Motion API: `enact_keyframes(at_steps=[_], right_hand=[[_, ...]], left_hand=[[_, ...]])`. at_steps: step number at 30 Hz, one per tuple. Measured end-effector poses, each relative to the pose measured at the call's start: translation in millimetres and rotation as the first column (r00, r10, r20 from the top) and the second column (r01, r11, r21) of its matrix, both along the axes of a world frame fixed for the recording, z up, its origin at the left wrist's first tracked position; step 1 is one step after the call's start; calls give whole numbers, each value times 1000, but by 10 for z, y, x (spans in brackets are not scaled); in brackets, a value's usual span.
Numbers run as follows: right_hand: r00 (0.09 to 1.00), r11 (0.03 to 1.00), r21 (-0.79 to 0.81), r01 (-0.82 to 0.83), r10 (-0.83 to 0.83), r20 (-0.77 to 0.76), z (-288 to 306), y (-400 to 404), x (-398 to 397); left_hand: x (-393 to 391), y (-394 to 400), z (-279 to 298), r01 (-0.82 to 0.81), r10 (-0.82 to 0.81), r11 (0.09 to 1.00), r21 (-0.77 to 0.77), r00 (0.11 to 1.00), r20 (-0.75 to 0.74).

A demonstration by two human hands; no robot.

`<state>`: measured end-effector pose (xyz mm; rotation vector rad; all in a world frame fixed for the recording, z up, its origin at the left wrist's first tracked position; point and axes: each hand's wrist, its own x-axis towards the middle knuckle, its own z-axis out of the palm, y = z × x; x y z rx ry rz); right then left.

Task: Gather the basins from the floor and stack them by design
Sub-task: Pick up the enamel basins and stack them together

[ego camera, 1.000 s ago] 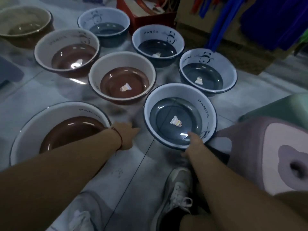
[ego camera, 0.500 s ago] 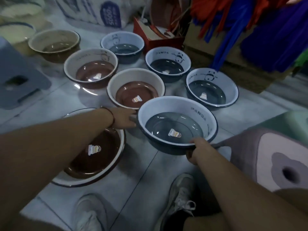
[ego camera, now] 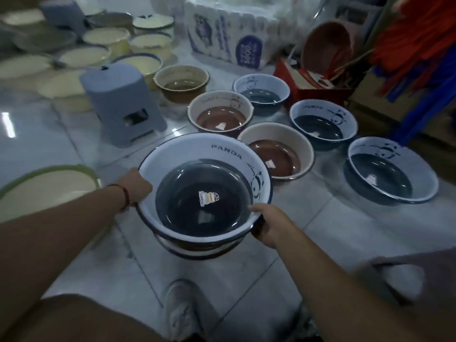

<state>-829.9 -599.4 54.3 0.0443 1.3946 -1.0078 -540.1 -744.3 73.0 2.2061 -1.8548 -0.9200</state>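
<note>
I hold a large blue panda basin (ego camera: 197,154) with a white inner wall and a sticker on its dark bottom. My left hand (ego camera: 137,185) grips its left rim and my right hand (ego camera: 267,224) grips its near right rim. It sits over a larger brown basin (ego camera: 204,254), of which only the near rim shows. On the floor beyond lie two brown basins (ego camera: 219,117) (ego camera: 276,155) and three blue panda basins (ego camera: 261,95) (ego camera: 323,125) (ego camera: 391,172).
A grey plastic stool (ego camera: 121,102) stands at the left, with a tan basin (ego camera: 182,81) and several cream basins (ego camera: 106,38) behind it. A green-rimmed basin (ego camera: 49,183) lies at the far left. A tissue pack (ego camera: 229,38), red box (ego camera: 308,80) and purple stool (ego camera: 407,280) border the floor.
Both hands took the blue panda basin by its rim, lifted it off the floor and carried it left over the large brown basin. The view tilted up.
</note>
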Motion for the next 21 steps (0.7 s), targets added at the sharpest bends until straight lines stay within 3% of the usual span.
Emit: enact_keyframes(at_steps=[3, 6, 9, 13, 15, 18, 21], right_hand=[[998, 999, -36, 6, -8, -59, -221, -154, 160], [990, 1000, -17, 10, -12, -142, -456, -222, 199], [961, 999, -31, -10, 1, -278, -715, -207, 173], [863, 998, -17, -54, 38, -504, -1012, -199, 131], [796, 992, 57, -111, 123, -592, -1137, -229, 126], [731, 972, 140, -186, 232, -642, -1255, -271, 131], [753, 960, 158, -233, 281, -595, -1324, -286, 126]], left_hand=[[110, 26, -10, 4, -6, 1000, 24, 996, 87], [123, 12, -102, 47, -79, 981, 187, 982, 169], [153, 2, -276, 132, -165, 958, 256, 980, 113], [102, -32, -498, 178, -217, 919, 351, 973, 76], [24, -56, -603, 161, -238, 904, 395, 959, 153], [-44, -32, -753, 121, -269, 883, 454, 922, 278], [-70, 61, -940, 121, -291, 890, 439, 892, 346]])
